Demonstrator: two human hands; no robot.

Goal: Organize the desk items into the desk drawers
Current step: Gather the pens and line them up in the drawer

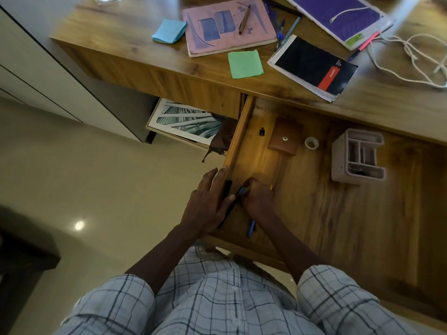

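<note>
The wooden drawer [314, 213] stands pulled out under the desk top [135, 37]. My left hand [208, 204] lies over the drawer's left wall near the front, fingers and thumb pinching a black pen [227, 188]. Just right of it, my right hand [258, 199] is a fist inside the drawer, closed on a blue pen [251, 228] whose ends stick out on both sides; a yellow tip [271, 187] shows past the knuckles. On the desk lie a pink notebook [229, 27], a black spiral notepad [314, 66], blue sticky notes [169, 31] and green sticky notes [245, 64].
Further back in the drawer are a small black adapter [262, 131], a brown leather pouch [285, 139], a tape roll [311, 143] and a white organizer [358, 155]. A purple notebook [343, 18], loose pens [280, 30] and a white cord [411, 59] lie at the desk's right. A framed print [186, 122] leans below.
</note>
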